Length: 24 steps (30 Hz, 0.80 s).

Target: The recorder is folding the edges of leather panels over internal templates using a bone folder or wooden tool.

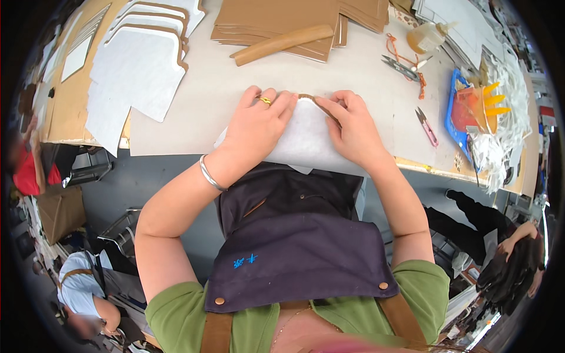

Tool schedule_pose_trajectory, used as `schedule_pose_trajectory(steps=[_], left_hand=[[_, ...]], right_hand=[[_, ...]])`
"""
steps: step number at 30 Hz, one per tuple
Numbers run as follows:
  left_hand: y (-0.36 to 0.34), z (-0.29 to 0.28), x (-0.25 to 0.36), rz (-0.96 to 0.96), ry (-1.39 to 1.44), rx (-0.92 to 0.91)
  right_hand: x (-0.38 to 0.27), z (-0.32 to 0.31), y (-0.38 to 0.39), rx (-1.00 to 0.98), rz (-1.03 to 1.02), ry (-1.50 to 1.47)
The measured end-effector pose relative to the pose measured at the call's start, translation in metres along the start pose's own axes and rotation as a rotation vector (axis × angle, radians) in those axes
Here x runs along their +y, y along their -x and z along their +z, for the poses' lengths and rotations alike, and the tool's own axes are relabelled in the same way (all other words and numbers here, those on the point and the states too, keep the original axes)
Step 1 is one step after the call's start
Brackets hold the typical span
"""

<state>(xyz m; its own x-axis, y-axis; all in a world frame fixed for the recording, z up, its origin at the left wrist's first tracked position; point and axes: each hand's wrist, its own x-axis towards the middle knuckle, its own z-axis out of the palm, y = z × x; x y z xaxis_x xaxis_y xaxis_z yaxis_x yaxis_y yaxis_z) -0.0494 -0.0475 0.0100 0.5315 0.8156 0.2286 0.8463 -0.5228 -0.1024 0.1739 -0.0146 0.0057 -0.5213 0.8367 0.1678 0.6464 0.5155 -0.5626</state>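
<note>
A white-backed panel (306, 138) with a brown edge folded over along its curved far side lies at the near edge of the table in front of me. My left hand (259, 120), with a ring and a bangle, has its fingers bent and pressed together on the panel's far edge. On the other side, my right hand (351, 123) pinches the brown rim between thumb and fingers. A short stretch of that rim shows between the two hands. The fingertips partly cover the rest.
Brown sheets (276, 20) are piled at the back, a wooden stick (282, 44) across them. White panels with brown edges (144, 65) overlap at left. At right are scissors (400, 67), pink-handled snips (426, 126), a bottle (425, 38) and a blue tray (454, 112).
</note>
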Motion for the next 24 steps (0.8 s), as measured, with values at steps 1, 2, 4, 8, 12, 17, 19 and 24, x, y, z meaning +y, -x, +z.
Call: schedule_pose_trajectory(steps=[1,2,4,8,12,17,19,24], left_hand=[[0.002,0.0,-0.001,-0.003,-0.008,0.028],[0.002,0.0,-0.001,-0.006,-0.016,0.057],[0.0,-0.003,0.0,-0.004,-0.011,0.032],[-0.002,0.006,-0.006,-0.085,0.184,0.04],[-0.006,-0.004,-0.013,-0.359,0.556,-0.027],[-0.016,-0.063,-0.006,-0.354,1.035,-0.14],[-0.017,-0.1,-0.007,-0.309,1.117,-0.092],[-0.005,-0.121,-0.019,-0.346,1.13,0.463]], right_hand=[[-0.001,0.0,-0.001,-0.017,-0.025,0.021],[-0.002,-0.001,-0.001,-0.014,-0.021,0.022],[-0.004,-0.003,-0.002,-0.051,-0.111,0.176],[-0.003,-0.007,0.003,-0.067,-0.182,0.269],[-0.009,-0.021,0.015,-0.01,0.127,0.015],[-0.002,-0.049,0.049,-0.174,0.295,-0.218],[0.002,-0.08,0.048,-0.26,0.287,-0.233],[-0.039,-0.16,-0.046,0.162,-0.16,0.393]])
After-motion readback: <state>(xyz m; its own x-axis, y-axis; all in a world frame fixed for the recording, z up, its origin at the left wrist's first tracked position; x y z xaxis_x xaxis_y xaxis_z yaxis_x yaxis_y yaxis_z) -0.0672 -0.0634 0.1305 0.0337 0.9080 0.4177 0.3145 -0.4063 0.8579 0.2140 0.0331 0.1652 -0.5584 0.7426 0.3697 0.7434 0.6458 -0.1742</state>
